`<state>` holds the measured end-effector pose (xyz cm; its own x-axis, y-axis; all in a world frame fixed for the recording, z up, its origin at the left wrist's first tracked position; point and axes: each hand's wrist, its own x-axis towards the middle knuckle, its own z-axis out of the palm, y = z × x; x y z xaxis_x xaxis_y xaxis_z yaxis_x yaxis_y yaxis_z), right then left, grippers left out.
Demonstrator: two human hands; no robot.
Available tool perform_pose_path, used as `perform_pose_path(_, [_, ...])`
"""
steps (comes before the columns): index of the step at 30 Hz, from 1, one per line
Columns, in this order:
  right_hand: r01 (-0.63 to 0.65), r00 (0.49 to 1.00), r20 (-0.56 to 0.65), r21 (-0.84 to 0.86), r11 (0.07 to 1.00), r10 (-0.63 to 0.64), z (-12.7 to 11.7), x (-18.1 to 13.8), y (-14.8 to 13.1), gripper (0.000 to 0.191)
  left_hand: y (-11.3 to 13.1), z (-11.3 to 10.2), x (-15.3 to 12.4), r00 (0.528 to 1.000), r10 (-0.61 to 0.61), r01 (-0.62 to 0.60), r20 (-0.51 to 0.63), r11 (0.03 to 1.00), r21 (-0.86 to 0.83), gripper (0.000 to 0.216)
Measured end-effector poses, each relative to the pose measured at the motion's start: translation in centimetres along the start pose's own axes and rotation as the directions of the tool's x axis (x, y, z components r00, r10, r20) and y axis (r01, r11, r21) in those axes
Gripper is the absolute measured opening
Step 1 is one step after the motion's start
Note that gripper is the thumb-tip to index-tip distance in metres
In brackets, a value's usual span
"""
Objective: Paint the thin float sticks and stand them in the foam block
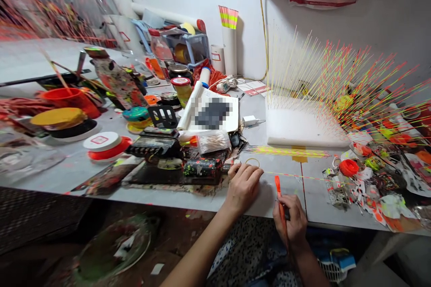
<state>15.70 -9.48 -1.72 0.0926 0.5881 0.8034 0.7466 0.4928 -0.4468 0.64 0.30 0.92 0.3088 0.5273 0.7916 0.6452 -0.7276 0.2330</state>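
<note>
Okay, nearest first. Left hand [243, 188] is curled, fingertips down on the white tabletop [279, 202] at the near end of a very thin pink-and-yellow striped stick [296, 176]. Can't tell whether it's pinched or just pinned. Right hand [292, 220] is closed around a slim orange-tipped applicator [278, 186], tip up, just near that stick, with no contact that I can see.

Stick lies flat, running right toward a heap of paint-spattered scraps [373, 184]. A thin yellow wire ring [252, 162] sits just past the left fingers.

Main risk: the stick looks flimsy and seems controlled from one end only, so pressure from the orange tip could flex or roll it. Any wet paint could also smear onto the tabletop or fingers.

Farther out, a flat bundle of striped sticks [286, 151] lies before a white foam block [303, 125] bristling with fine sticks — a careless arm swing could snag them. Behind that, a clear-bodied jar with a red-and-white lid [182, 91] stands near a stiff white paper roll [208, 107]; a knock could tip it.
</note>
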Motion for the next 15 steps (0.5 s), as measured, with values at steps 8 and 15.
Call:
perform_pose_path(8, [0.005, 1.0, -0.001, -0.058, 0.998, -0.005, 0.49, 0.2, 0.32, 0.017, 0.16, -0.12, 0.06, 1.0, -0.004, 0.003, -0.015, 1.0, -0.012, 0.02])
perform_pose_path(15, [-0.004, 1.0, 0.021, -0.073, 0.997, 0.006, 0.69, -0.01, 0.54, 0.014, 0.19, -0.22, 0.01, 1.0, -0.013, 0.013, -0.002, 1.0, -0.018, 0.021])
